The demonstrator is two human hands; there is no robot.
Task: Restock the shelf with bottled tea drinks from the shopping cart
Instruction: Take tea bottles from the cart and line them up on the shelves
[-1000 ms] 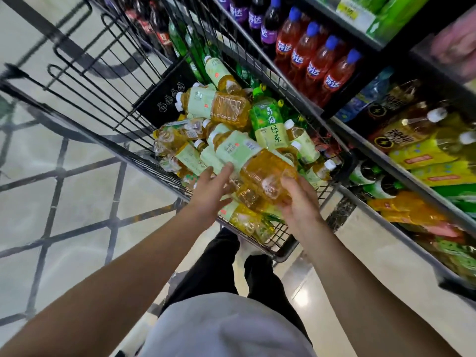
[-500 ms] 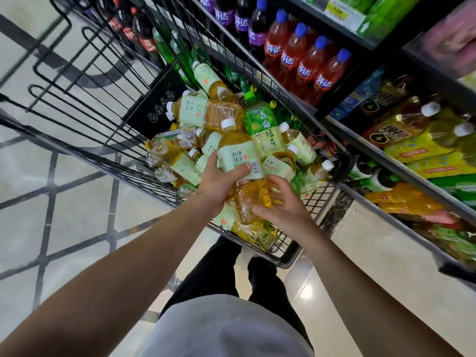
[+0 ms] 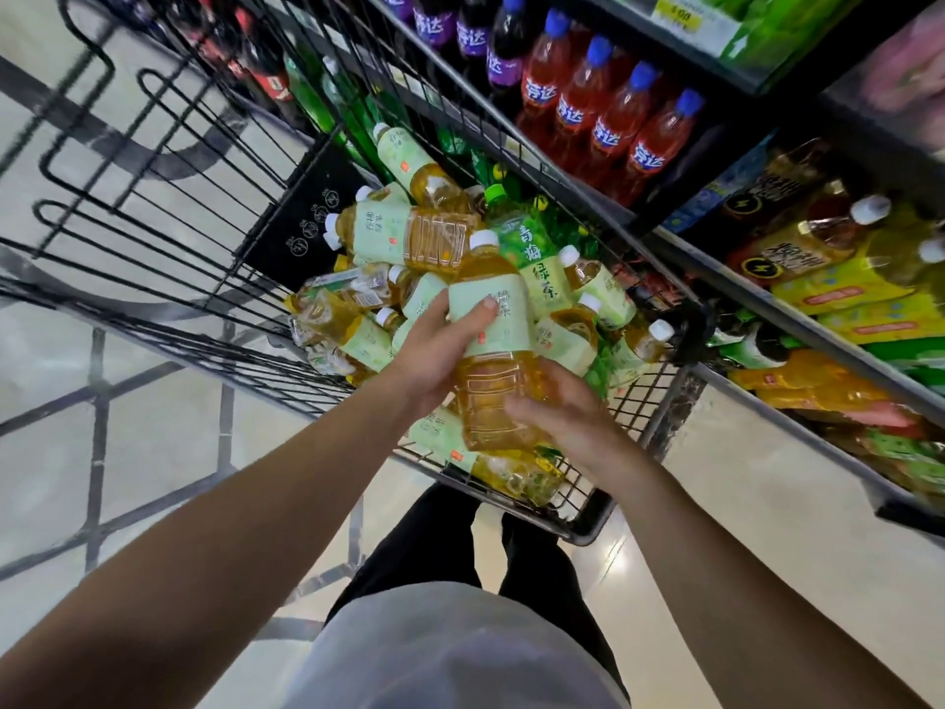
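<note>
1. Shelf unit [image 3: 797,319]: seen along the right side, tilted by the wide lens. Red soda bottles [image 3: 608,110] with blue caps are racked on an upper tier, purple-label bottles [image 3: 473,33] just beside them. Yellow packs [image 3: 864,294] and white-capped bottles are stacked on the tier below.
2. Shopping cart [image 3: 588,524]: black wire basket, parked against the shelf front. A black panel with white icons [image 3: 312,217] is fixed to the far wall.
3. Cart load: a heap of tea bottles [image 3: 404,237], amber liquid, pale green labels, white caps, lying at mixed angles. One green-capped bottle with a darker green label [image 3: 532,258] is wedged among them.
4. Held tea bottle [image 3: 493,345]: raised just above the heap at the cart's near end, cap pointed away from the person, roughly upright in view.
5. Left hand [image 3: 434,360]: wrapped around the label section, thumb laid across the label front.
6. Right hand [image 3: 572,411]: curled around the lower amber body, fingers across the front of it.
7. Price tag [image 3: 680,12]: yellow, clipped to the top shelf edge; digits too blurred to be read reliably.
</note>
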